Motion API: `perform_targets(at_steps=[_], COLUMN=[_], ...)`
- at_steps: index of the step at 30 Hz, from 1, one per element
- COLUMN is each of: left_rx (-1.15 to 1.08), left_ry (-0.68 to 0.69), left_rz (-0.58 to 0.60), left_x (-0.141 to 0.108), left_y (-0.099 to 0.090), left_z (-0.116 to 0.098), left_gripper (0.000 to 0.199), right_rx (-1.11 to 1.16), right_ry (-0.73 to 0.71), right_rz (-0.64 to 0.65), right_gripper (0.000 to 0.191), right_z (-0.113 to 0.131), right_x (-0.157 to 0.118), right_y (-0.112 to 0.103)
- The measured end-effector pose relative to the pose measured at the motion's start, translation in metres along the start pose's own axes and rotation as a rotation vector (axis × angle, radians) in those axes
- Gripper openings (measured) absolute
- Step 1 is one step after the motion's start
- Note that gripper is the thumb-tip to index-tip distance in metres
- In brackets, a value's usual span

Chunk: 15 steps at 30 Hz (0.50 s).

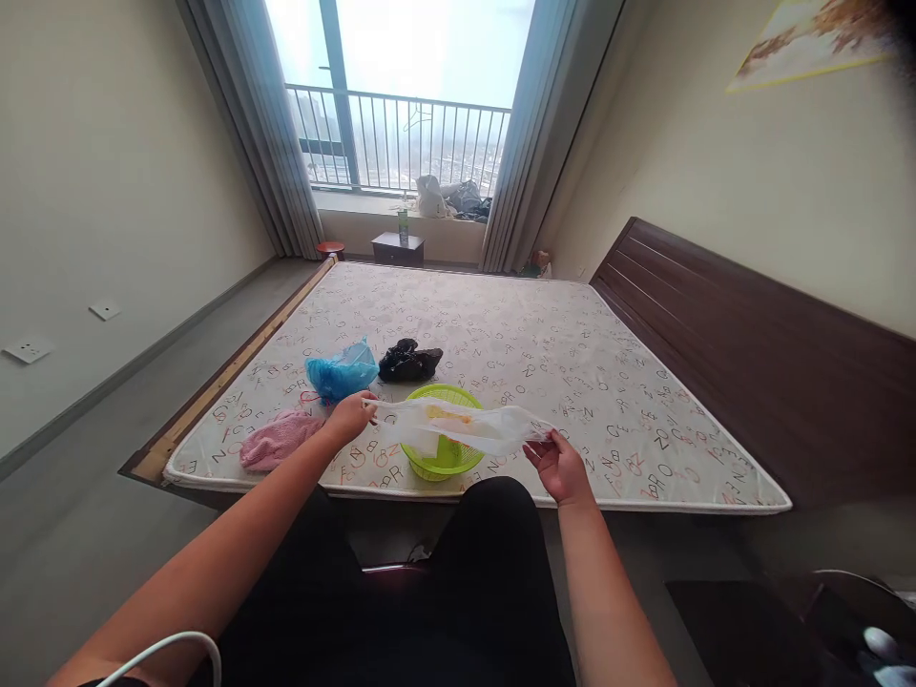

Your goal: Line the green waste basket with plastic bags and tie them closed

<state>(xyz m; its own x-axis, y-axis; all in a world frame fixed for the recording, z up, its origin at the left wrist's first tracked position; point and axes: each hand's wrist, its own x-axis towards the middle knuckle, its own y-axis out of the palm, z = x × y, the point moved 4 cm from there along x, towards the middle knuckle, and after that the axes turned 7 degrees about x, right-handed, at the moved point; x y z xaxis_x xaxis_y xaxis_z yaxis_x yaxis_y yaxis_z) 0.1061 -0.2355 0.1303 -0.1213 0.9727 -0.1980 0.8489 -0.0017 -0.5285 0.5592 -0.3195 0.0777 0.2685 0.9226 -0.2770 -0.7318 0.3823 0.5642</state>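
Note:
A thin white translucent plastic bag is stretched sideways between my two hands. My left hand pinches its left end, and my right hand grips the right end. Orange-yellow marks show on or through the plastic near its middle. Below and behind the bag stands a lime-green plastic basket, partly covered from view by it. A crumpled blue plastic bag lies just beyond my left hand, with a bunched black plastic bag to its right. Beside my left forearm rests a pink cloth.
Everything lies on a letter-patterned mattress in front of my knees. A dark wooden headboard rises on the right. Beyond the mattress are a small nightstand, a red stool and a window ledge with bags.

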Motion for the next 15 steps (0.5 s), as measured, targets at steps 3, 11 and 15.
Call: perform_targets(at_steps=[3,11,15], left_rx=[-0.382,-0.654,-0.66], left_ry=[-0.228,-0.475,-0.395], left_rz=[0.003,0.377,0.499], left_x=[-0.003,-0.038,-0.05], left_y=[-0.009,0.036,0.083], left_z=[0.016,0.035,0.023], left_gripper=[0.013,0.019,0.031], right_rx=[0.07,0.095,0.059], right_ry=[0.024,0.172,0.125], right_rz=[0.058,0.072,0.024], right_gripper=[0.023,0.028,0.038], right_z=[0.003,-0.069,-0.093], right_x=[0.001,-0.013,-0.017], right_y=[-0.004,0.019,0.04])
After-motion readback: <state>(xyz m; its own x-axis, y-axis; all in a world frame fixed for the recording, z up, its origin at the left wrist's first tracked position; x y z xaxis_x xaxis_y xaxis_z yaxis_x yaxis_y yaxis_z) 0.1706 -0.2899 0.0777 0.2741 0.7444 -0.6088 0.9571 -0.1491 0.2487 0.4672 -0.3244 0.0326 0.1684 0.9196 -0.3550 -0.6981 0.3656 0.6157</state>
